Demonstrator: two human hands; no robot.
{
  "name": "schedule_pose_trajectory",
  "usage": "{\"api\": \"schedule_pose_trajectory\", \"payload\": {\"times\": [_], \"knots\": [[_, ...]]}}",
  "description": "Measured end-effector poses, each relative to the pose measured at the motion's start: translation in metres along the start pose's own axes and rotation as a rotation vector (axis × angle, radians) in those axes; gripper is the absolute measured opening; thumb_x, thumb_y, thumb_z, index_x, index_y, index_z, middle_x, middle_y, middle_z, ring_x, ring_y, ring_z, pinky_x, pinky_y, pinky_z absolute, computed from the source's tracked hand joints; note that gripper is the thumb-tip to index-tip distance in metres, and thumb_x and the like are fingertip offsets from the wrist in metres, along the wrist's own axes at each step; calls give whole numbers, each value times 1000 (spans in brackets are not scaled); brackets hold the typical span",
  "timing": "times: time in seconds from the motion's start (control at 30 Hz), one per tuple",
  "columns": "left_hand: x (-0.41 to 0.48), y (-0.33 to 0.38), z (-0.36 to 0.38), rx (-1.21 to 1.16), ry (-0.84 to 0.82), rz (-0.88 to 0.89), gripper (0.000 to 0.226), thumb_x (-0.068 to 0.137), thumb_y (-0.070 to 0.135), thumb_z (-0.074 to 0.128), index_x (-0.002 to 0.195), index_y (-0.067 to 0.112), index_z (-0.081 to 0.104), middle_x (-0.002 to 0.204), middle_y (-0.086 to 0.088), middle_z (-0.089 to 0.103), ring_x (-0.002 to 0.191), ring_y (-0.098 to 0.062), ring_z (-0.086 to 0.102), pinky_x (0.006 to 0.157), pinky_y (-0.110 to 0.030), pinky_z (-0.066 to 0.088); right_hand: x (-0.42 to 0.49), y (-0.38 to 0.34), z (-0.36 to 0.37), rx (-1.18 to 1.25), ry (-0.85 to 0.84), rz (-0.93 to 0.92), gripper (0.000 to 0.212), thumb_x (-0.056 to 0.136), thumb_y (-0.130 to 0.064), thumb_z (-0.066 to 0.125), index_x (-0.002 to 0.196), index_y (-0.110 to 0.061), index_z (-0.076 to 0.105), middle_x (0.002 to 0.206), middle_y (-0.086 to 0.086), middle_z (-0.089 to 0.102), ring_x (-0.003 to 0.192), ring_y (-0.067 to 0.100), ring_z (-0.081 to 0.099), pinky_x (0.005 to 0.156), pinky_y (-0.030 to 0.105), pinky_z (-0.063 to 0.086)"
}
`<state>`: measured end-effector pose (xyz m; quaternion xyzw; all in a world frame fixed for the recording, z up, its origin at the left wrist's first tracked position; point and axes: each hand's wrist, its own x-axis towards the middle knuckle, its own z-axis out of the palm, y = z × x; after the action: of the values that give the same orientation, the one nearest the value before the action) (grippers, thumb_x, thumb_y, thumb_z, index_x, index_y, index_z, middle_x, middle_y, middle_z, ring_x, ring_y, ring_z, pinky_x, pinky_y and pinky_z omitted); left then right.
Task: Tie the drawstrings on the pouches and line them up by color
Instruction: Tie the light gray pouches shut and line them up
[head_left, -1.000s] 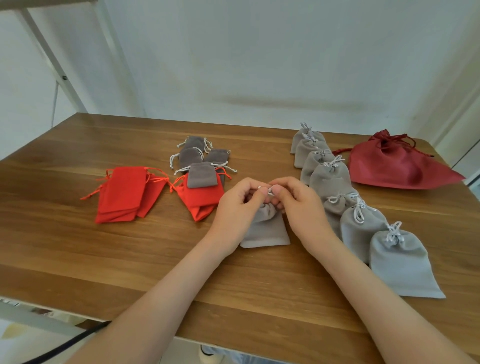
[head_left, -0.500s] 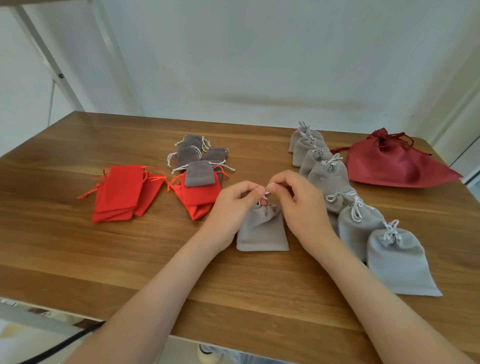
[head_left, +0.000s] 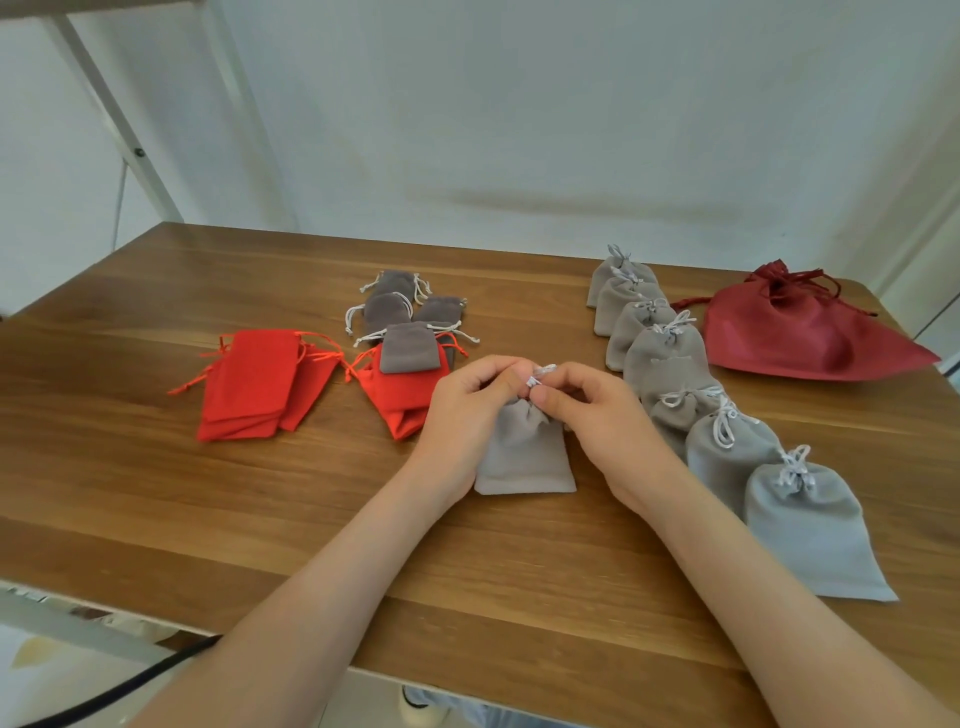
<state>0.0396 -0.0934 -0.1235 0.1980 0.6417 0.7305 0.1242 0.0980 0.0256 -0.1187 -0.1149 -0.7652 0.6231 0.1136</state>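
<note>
Table (head_left: 208, 519): pouch (head_left: 524, 457) neck points away; L hand (head_left: 467, 410), R hand (head_left: 597, 415) pinch cord (head_left: 540, 375).

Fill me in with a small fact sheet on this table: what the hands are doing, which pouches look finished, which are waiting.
Hands: left hand and right hand both pinch the white drawstring at the neck of a light grey pouch
Finished: row of tied light grey pouches along the table's right side
Waiting: dark grey pouches with loose strings; red pouches in two flat piles
Also there: large dark red bag, far right
Surface: wooden table
</note>
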Motion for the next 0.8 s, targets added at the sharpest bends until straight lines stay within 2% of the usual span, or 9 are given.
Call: {"api": "schedule_pose_trajectory", "payload": {"times": [0.07, 0.17, 0.27, 0.37, 0.5, 0.6, 0.67, 0.73, 0.8], "knots": [[0, 2, -2, 5, -25, -1, 17, 91, 8, 57, 82, 12, 70, 81, 2, 69, 82, -4, 62, 76, -14, 46, 0, -1, -1, 60, -31, 28, 14, 90, -12, 59, 80, -17, 67, 72, -9, 60, 70, 3, 50, 69, 22, 37], [2, 4, -6, -11, -102, -52, 16, 92, 12, 57, 84, 14, 70, 79, 2, 67, 82, -9, 62, 80, -22, 47, -1, -3, -4, 117, -80, 58, 15, 93, -12, 54, 84, -13, 66, 72, -4, 56, 70, 5, 47, 69, 22, 35], [6, 7, -12, -55, -219, -91, 14, 91, 11, 56, 81, 12, 66, 77, 3, 64, 77, -9, 59, 76, -24, 46, -2, -4, -6, 149, -95, 93, 15, 94, -13, 53, 87, -10, 66, 84, 5, 61, 82, 13, 52, 78, 27, 39], [9, 9, -17, 45, -285, -83, 13, 88, 12, 59, 82, 16, 69, 83, 5, 67, 84, -9, 60, 79, -23, 46, -2, -2, -6, 133, -60, 104, 14, 93, -13, 54, 88, -6, 65, 86, 8, 60, 84, 17, 52, 81, 31, 39], [9, 7, -22, 197, -270, -50, 10, 87, 12, 64, 84, 18, 72, 88, 3, 71, 88, -9, 62, 81, -22, 46, -2, -2, -6, 12, -3, 119, 19, 93, -16, 54, 88, -5, 68, 88, 13, 65, 82, 17, 54, 77, 31, 42], [7, 6, -21, 297, -265, -6, 6, 85, 9, 66, 84, 14, 69, 81, 11, 71, 79, 1, 60, 73, -13, 44, 0, 0, -5, -77, 42, 115, 21, 93, -23, 55, 78, -18, 69, 79, 2, 65, 80, 15, 55, 77, 35, 43], [6, 5, -19, 329, -270, 6, 7, 85, 6, 67, 80, 10, 64, 76, 16, 69, 75, 4, 58, 70, -11, 43, 0, 1, -5, -144, 62, 99, 22, 93, -23, 53, 75, -22, 65, 73, -6, 60, 76, 11, 53, 74, 32, 41], [6, 3, -19, 401, -262, 26, 9, 84, 8, 68, 78, 10, 62, 72, 18, 66, 72, 3, 56, 69, -13, 42, -1, 0, -4, -253, 65, 80, 21, 94, -24, 51, 76, -22, 62, 75, -7, 58, 73, 8, 51, 68, 27, 39], [6, 0, -20, 517, -232, 77, 14, 83, 13, 71, 74, 19, 62, 71, 16, 65, 73, -2, 55, 70, -21, 43, -2, 0, -2, -361, 73, 49, 21, 95, -24, 50, 75, -23, 58, 74, -9, 55, 68, 4, 48, 60, 22, 34]]}}
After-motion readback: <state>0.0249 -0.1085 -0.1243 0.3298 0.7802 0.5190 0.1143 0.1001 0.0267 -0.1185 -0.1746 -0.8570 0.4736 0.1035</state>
